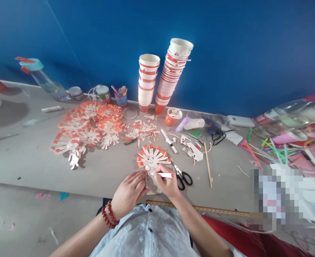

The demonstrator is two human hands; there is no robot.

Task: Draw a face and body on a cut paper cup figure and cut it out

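A paper lion (151,161) with a smiling face and a mane of curled orange-tipped strips lies near the table's front edge. Its white body is partly covered by my hands. My left hand (130,185) rests on the left side of that body, fingers lying flat and pressing it down. In my right hand (166,182) is a white marker (164,175) with a red end, its tip against the paper body. Black-handled scissors (181,175) lie just right of my right hand, blades pointing toward the mane.
Several similar paper lions (90,125) are heaped at left. Tall stacks of paper cups (170,78) stand by the blue wall. Paper scraps (141,130), another marker (169,141) and a wooden stick (208,166) lie around. Bottles (285,110) and coloured straws clutter the right.
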